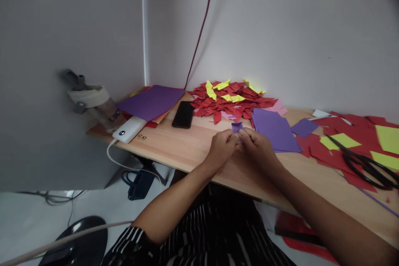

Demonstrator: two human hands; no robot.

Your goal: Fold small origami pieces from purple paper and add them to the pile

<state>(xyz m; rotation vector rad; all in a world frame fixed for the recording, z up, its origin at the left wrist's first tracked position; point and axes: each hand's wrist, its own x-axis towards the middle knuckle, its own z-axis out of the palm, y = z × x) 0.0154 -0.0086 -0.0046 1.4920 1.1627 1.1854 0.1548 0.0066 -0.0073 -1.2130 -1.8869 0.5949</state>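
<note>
A small piece of purple paper [237,126] is pinched between my two hands, just above the table's front half. My left hand [222,146] is closed on its left side, and my right hand [254,143] is closed on its right side. The fingers cover most of the paper, so its full shape is hidden. Right beside my right hand lies a stack of purple sheets [274,131]. Behind both hands rises a heap of folded red paper pieces [202,110], with several folded yellow pieces [233,98] on top.
Black scissors [363,162] lie at the right on red and yellow paper. A black phone [183,114], a white power bank [129,129] with a cable, larger purple sheets [152,102] and a clear bottle [104,110] are at the left. A red cord [202,29] hangs along the wall.
</note>
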